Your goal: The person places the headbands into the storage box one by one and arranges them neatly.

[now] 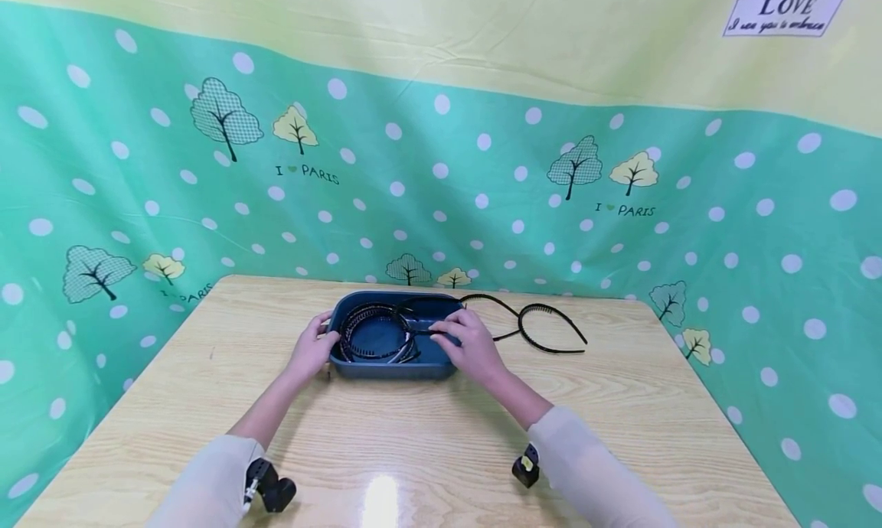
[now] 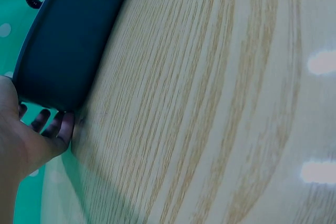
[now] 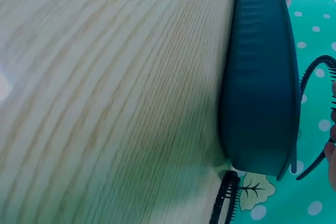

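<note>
A dark blue plastic bin stands towards the back of the table. My left hand grips its left end, thumb over the rim and fingers against the outside wall; the left wrist view has these fingers at the bin's lower corner. Several black headbands lie looped together in the bin's left part. Over its right part, my right hand pinches a thin black headband. The right wrist view shows this headband's toothed arch beyond the rim, the hand partly cut off at the frame edge.
To the bin's right, a toothed black headband lies on the wooden table, and another black headband lies between it and the bin, partly behind my right hand. A green and yellow patterned curtain hangs behind the table.
</note>
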`<state>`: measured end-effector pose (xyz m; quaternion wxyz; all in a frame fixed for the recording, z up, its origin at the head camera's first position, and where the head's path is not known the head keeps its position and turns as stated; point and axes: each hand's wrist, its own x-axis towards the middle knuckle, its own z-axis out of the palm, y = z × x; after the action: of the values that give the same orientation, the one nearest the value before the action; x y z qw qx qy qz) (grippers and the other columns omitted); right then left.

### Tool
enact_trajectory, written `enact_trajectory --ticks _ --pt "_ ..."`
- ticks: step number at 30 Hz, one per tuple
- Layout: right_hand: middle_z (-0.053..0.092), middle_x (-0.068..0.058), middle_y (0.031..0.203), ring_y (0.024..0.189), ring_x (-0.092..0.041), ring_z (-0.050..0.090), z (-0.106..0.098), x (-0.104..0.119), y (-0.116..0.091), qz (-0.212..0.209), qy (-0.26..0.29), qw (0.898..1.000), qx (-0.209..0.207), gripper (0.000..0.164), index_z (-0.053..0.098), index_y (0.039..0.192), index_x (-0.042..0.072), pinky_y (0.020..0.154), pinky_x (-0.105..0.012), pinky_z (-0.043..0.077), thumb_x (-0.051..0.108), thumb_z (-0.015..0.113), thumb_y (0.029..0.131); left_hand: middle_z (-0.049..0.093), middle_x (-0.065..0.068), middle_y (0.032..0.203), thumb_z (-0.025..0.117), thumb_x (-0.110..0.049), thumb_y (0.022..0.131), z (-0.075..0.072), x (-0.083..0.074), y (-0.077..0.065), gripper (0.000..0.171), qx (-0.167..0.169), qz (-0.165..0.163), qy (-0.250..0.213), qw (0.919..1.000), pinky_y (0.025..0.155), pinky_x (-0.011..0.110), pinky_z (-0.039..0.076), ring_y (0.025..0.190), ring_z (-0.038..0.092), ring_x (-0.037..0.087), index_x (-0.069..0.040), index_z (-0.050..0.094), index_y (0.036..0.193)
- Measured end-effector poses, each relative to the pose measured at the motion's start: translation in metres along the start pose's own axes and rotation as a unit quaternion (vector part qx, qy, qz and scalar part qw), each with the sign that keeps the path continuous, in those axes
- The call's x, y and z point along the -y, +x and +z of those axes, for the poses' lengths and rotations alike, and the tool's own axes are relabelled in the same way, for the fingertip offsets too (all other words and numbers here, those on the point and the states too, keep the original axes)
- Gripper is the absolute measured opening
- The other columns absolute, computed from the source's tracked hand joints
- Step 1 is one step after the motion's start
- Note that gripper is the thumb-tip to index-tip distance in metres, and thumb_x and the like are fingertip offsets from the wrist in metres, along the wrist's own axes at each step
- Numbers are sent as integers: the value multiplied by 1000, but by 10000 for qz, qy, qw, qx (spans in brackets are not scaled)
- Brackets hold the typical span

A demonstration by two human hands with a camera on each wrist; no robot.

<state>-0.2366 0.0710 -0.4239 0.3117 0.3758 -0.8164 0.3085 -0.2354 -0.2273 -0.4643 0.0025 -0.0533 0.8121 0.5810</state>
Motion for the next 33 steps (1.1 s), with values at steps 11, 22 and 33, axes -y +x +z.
enact_trajectory --ticks 11,22,33 --pt "61 -4 86 79 -16 53 9 2 -2 111 -30 9998 178 13 75 91 10 67 -26 47 15 73 79 44 28 131 40 -15 94 0 2 -1 51 -48 184 13 9998 78 28 52 111 53 34 -6 31 144" --pt "61 -1 87 80 -15 54 17 0 -3 272 -10 9991 310 13 74 93 12 71 -29 47 17 71 81 41 27 134 38 -13 96 1 2 2 51 36 45 -129 9999 77 30 54 114 51 36 -7 27 146" --pt "60 -1 85 77 -14 52 21 1 -5 254 -114 9990 338 14 75 91 12 65 -24 46 13 74 78 41 28 134 38 -12 96 1 3 2 51 23 69 -124 9999 76 32 55 114 52 38 -6 26 146"
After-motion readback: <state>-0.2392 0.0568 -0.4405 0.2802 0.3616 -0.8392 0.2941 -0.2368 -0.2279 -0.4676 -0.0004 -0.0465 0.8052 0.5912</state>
